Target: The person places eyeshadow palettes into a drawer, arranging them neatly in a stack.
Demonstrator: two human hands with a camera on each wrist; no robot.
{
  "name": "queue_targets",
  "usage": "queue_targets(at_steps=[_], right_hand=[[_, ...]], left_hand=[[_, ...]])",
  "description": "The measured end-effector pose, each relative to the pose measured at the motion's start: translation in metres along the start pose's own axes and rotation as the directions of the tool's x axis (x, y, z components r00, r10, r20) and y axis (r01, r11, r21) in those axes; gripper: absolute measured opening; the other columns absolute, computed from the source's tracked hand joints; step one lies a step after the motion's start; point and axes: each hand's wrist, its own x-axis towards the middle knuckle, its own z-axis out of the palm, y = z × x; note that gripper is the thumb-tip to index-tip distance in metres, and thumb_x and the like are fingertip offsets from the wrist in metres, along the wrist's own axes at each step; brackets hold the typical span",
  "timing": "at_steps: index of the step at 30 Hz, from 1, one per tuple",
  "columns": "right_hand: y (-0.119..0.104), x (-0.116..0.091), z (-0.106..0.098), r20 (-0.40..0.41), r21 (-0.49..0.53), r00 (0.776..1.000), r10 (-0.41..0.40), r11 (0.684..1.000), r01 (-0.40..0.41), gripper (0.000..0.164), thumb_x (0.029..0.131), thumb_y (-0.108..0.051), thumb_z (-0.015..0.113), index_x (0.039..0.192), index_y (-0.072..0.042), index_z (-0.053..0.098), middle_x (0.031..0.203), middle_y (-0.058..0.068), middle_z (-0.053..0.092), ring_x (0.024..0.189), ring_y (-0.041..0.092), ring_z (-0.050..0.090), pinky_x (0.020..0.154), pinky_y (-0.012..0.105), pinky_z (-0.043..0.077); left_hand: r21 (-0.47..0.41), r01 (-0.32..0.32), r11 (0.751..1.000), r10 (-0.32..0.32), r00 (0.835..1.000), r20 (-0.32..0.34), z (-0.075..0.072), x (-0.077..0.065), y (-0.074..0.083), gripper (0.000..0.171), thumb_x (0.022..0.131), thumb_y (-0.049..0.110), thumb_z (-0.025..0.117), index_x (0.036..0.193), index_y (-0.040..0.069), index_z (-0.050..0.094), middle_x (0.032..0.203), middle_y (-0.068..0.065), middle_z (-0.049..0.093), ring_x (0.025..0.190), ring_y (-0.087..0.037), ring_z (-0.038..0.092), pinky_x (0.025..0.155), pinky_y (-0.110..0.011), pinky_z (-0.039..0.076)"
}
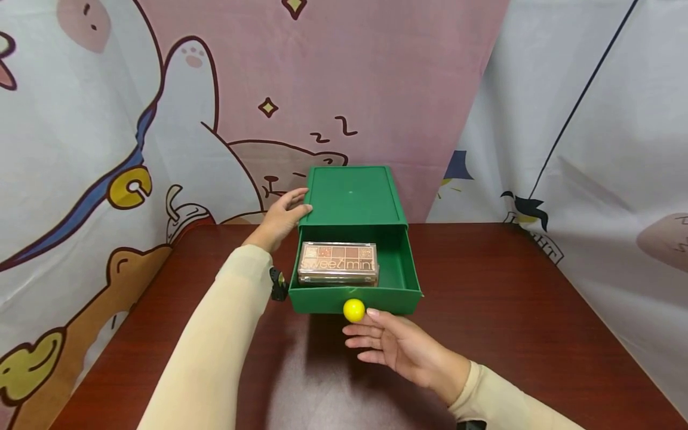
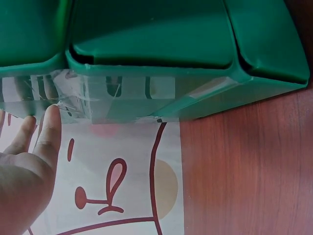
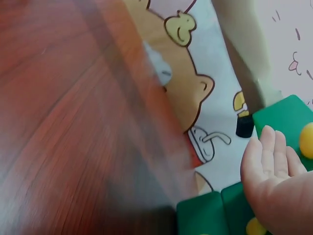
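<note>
A green drawer cabinet [image 1: 350, 197] stands on the table, its top drawer [image 1: 322, 301] pulled out toward me. Inside the drawer's left part lies an eyeshadow palette [image 1: 338, 258] with a clear lid and lettering; whether another lies under it is hard to tell. My left hand [image 1: 280, 220] rests against the cabinet's left side near the top, and the left wrist view shows its extended fingers [image 2: 51, 125] at the taped side. Just right of and below the drawer's yellow knob [image 1: 354, 310], my right hand [image 1: 398, 349] is held with loose fingers, the thumb tip beside the knob.
A dark red-brown wooden table [image 1: 500, 298] spreads around the cabinet. Behind it hangs a cartoon-printed cloth [image 1: 398, 77]. Lower green drawers [image 3: 199, 215] with yellow knobs appear in the right wrist view. Clear tape [image 2: 102, 98] covers part of the cabinet's side.
</note>
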Motion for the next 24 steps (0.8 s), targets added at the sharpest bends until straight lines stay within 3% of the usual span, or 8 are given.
queue_targets(at_steps=[4,11,16,24], right_hand=[[-0.002,0.006,0.009,-0.008,0.074,1.0,0.017,0.997,-0.016,0.035,0.103,-0.037,0.04,0.118,-0.011,0.06,0.112,0.001,0.067,0.107,0.017,0.062,0.092,0.031,0.049],[-0.001,0.008,0.016,-0.053,0.108,0.999,0.011,0.994,-0.005,0.033,0.102,-0.037,0.041,0.117,-0.014,0.059,0.113,-0.001,0.067,0.107,0.016,0.061,0.092,0.029,0.048],[-0.003,0.012,0.021,-0.103,0.138,0.995,-0.005,0.99,0.019,0.027,0.102,-0.033,0.04,0.108,-0.018,0.062,0.108,-0.003,0.067,0.105,0.016,0.062,0.091,0.028,0.047],[-0.008,0.025,0.023,-0.222,0.15,0.975,-0.017,0.987,0.051,0.027,0.101,-0.034,0.039,0.106,-0.015,0.057,0.103,-0.001,0.066,0.102,0.015,0.062,0.09,0.028,0.048]], left_hand=[[0.002,0.0,1.0,0.0,1.0,0.002,-0.001,0.0,0.0,0.054,0.098,0.023,0.055,0.149,0.022,0.038,0.154,-0.004,0.033,0.14,-0.024,0.033,0.109,-0.049,0.034],[0.0,-0.006,1.0,0.006,1.0,0.002,0.0,0.0,-0.001,0.054,0.098,0.023,0.056,0.149,0.022,0.039,0.154,-0.004,0.034,0.14,-0.024,0.033,0.109,-0.049,0.034],[0.006,-0.005,1.0,0.005,1.0,0.0,0.0,0.0,0.0,0.053,0.098,0.023,0.055,0.148,0.023,0.039,0.154,-0.004,0.034,0.139,-0.023,0.033,0.108,-0.049,0.035],[0.014,-0.007,1.0,0.007,1.0,0.0,0.001,0.0,0.0,0.054,0.098,0.024,0.056,0.149,0.023,0.038,0.154,-0.003,0.034,0.139,-0.024,0.034,0.108,-0.048,0.036]])
